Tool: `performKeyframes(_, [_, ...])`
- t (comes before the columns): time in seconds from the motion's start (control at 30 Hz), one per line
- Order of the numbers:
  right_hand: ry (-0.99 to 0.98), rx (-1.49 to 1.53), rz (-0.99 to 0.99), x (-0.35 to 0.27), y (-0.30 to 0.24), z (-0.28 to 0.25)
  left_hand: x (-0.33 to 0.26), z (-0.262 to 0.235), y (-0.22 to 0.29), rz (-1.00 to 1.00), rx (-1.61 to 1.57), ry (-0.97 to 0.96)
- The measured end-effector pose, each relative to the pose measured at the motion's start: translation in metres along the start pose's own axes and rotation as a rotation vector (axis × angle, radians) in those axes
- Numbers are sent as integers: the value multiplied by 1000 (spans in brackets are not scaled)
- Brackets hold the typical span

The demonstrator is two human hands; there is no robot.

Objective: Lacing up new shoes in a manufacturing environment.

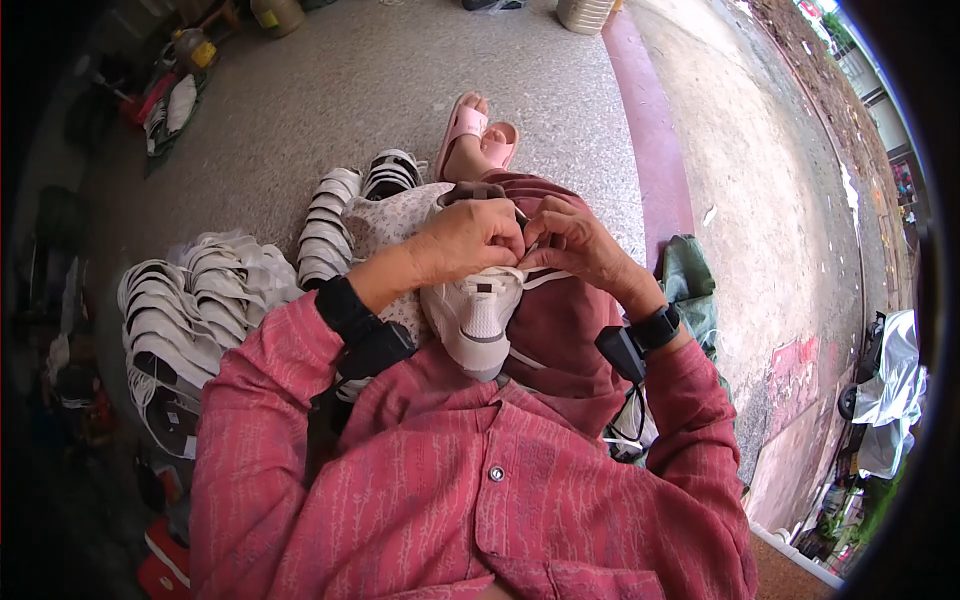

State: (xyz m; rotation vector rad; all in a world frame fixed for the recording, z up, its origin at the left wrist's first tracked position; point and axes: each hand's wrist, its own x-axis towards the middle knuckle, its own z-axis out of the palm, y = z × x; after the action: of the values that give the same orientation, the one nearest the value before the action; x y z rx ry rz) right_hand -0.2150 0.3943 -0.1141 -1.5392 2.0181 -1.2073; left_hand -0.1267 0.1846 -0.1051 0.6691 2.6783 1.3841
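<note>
Here a white shoe (476,325) is rested across the lap (562,330); a white lace (546,279) is being pinched in the right hand's (580,243) grip; the left hand (468,238) is curled over the shoe, its grip too hidden to tell; stacked shoe uppers (165,320) are seen at left.

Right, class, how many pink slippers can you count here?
2: the left slipper and the right slipper, both worn, side by side beyond the knees. Others could be hidden.
</note>
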Motion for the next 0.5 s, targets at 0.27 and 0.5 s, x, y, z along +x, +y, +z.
performKeyframes(0.27, [-37,72,91,5,-5,1,-24,-119,-23,96,855,552])
performKeyframes(0.5, [18,85,56,18,5,17,-141,-254,-78,-317,1133,921])
